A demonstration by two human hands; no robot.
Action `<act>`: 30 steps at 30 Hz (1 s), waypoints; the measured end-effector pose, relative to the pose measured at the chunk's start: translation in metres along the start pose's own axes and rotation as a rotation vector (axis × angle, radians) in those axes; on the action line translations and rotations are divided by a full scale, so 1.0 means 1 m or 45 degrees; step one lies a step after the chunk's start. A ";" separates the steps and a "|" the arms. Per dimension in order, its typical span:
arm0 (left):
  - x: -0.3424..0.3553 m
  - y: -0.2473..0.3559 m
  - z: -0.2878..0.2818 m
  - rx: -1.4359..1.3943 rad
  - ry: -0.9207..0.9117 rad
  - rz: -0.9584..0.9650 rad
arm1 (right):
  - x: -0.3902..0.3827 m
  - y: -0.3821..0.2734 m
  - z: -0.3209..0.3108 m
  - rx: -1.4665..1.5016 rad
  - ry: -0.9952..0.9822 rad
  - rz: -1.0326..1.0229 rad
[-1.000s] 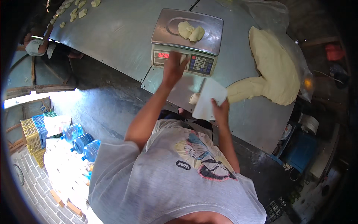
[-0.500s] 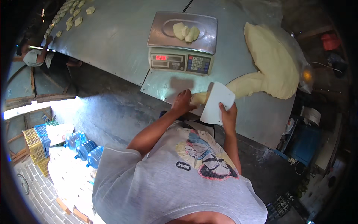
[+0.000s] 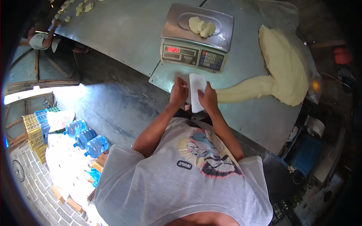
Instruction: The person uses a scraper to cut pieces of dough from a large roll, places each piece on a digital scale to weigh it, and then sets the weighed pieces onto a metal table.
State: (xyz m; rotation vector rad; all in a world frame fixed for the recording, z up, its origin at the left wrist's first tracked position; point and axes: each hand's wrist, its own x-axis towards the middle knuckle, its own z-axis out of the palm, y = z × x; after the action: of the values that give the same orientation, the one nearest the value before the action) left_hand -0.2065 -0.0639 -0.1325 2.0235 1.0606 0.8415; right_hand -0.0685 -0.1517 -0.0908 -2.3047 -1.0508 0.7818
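My right hand (image 3: 208,97) grips a white flat dough scraper (image 3: 196,83), holding it upright near the front edge of the metal table. Just left of the scraper, my left hand (image 3: 178,92) is closed with its fingers bunched together; a pale bit shows at the fingertips, too small to name. A long strip of pale dough (image 3: 241,89) runs from beside my right hand to a large dough slab (image 3: 287,69) on the right. Beyond my hands stands a digital scale (image 3: 194,56) with a lit red display. Several cut dough pieces (image 3: 202,28) lie on its steel pan.
Small dough pieces (image 3: 79,9) lie at the table's far left, where another person (image 3: 40,40) reaches in. Clear plastic sheeting (image 3: 281,14) lies behind the slab. Blue water bottles (image 3: 86,138) and stacked crates (image 3: 34,130) stand at the lower left.
My left hand has come off the dough strip's end and closed. The scraper has moved left and turned more upright. The dough on the pan looks different, and the scale's display has changed.
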 end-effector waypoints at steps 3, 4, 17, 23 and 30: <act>0.024 0.006 -0.001 -0.350 0.016 -0.004 | -0.023 0.030 -0.012 0.349 0.119 -0.078; 0.037 0.014 -0.001 -0.358 0.009 0.009 | -0.028 0.049 -0.018 0.536 0.200 -0.147; -0.034 0.039 0.072 0.728 -0.840 0.745 | -0.118 0.104 -0.135 0.970 0.695 0.388; 0.051 0.088 0.057 0.562 -0.509 0.494 | -0.133 0.100 -0.132 1.147 0.739 0.456; 0.256 0.102 0.055 0.742 0.086 -0.044 | -0.116 0.101 -0.141 1.149 0.647 0.380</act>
State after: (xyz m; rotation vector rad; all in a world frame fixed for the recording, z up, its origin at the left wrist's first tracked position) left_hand -0.0043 0.0977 -0.0240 2.4489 1.5056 0.6299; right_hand 0.0142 -0.3294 -0.0189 -1.7069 -0.0652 0.5541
